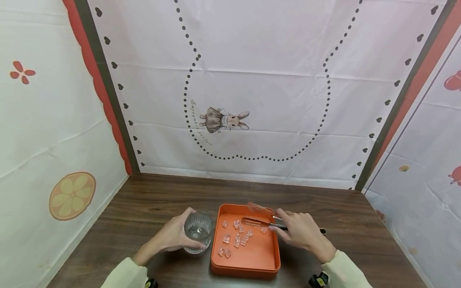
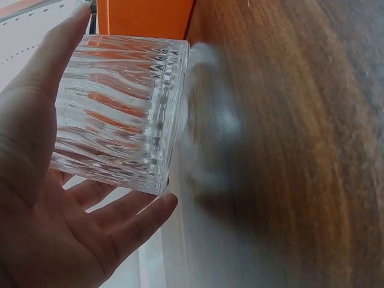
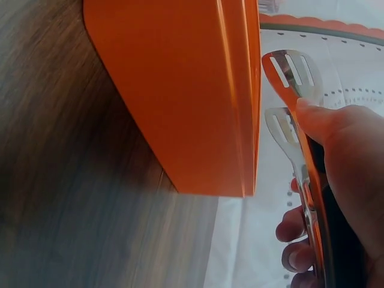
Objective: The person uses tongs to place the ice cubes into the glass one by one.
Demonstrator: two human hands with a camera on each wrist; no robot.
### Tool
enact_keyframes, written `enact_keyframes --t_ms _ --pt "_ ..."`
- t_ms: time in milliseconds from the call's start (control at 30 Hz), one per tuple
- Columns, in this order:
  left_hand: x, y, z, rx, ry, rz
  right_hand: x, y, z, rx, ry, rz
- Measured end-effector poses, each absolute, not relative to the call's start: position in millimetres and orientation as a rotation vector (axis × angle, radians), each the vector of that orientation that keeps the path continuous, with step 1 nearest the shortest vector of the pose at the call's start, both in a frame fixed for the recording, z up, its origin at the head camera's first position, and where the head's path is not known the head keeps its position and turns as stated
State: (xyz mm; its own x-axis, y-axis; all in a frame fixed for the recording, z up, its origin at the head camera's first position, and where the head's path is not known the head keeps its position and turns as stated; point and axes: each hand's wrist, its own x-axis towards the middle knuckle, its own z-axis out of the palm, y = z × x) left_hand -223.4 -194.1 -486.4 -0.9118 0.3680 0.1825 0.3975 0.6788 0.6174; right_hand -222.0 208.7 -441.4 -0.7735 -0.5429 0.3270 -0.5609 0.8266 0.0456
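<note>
White printed cloth fills the upper frame; dark wood table below. Orange tray at lower centre. Right hand, lower right of centre: thumb and fingers pinching slotted tongs from opposite sides. Left hand, lower left of centre: thumb and fingers curved around ribbed clear glass. Tongs: two ends apart, over the tray's upper right. Glass: just left of tray; base contact with table, cannot tell. Clear cubes: scattered across the tray floor, one near the tongs.

Left hand and right hand bare; pale cream sleeves; black wrist devices, yellow markings.
</note>
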Motion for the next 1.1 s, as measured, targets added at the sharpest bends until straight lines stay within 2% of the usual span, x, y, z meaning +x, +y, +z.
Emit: enact_keyframes --t_ms 1100 --pt "-222 -196 -489 -0.804 -2.803 -1.19 -238 164 -453 0.889 -2.732 -0.1"
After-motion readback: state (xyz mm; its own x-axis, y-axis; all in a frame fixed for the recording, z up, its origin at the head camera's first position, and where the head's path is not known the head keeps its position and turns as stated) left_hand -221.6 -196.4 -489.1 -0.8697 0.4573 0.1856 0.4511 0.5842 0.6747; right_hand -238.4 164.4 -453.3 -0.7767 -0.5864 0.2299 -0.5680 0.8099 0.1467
